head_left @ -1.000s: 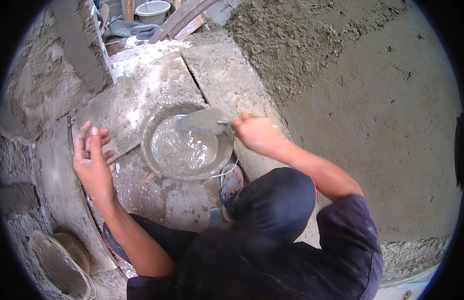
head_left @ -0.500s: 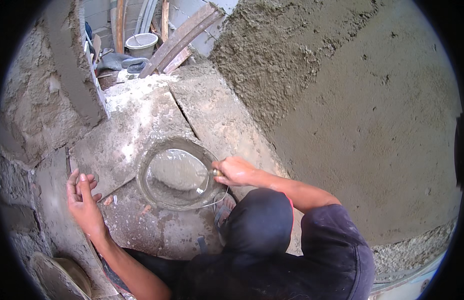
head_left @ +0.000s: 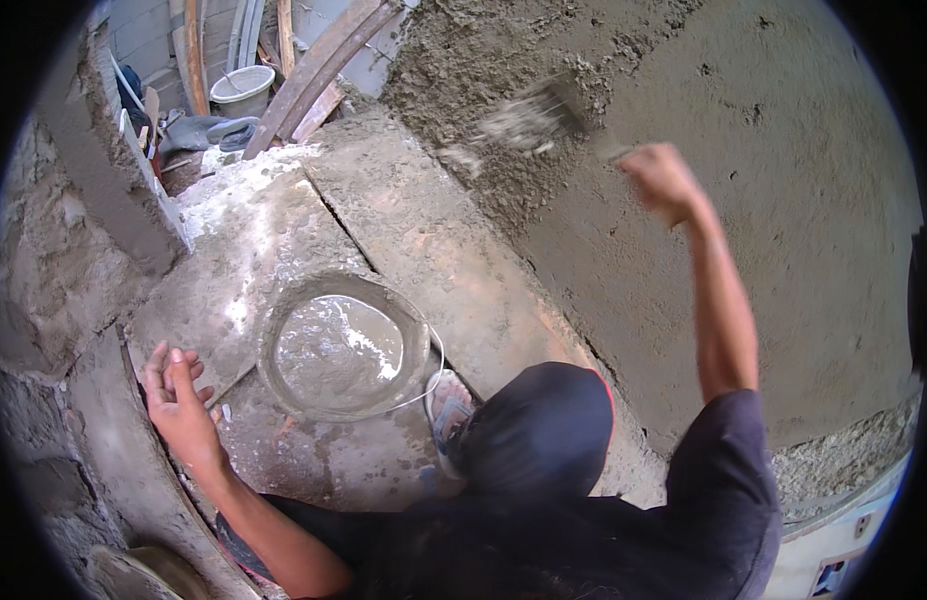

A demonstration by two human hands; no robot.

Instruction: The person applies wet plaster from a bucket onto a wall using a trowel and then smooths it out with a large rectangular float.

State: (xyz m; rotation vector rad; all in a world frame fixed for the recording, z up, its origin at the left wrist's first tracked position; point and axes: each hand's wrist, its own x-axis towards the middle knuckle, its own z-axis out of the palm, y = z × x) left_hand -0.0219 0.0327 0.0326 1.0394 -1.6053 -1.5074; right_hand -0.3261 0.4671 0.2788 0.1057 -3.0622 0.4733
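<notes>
My right hand (head_left: 667, 185) is raised at the wall, its fingers wrapped round the handle of a trowel (head_left: 571, 105). The trowel is smeared by motion, and grey mortar (head_left: 518, 125) shows at its blade in front of the wall's rough patch. Lower left, my left hand (head_left: 186, 405) is held up with nothing in it, fingers loosely curled and apart. Between my arms stands a round bucket (head_left: 267, 345) of wet mortar (head_left: 328, 350), its wire handle (head_left: 438, 370) hanging over the right side.
The wall (head_left: 683, 300) on the right is coated with smoother grey mortar, rougher toward the top. Boards (head_left: 423, 240) lie underfoot beside my sandalled foot (head_left: 449, 405). Far left are a white bucket (head_left: 241, 95) and leaning planks (head_left: 313, 75); another mortar-crusted container (head_left: 148, 575) is near.
My right hand has swung up and right from the bucket to the wall with the trowel. The mortar in the bucket shows a changed surface. My left hand stays almost in place.
</notes>
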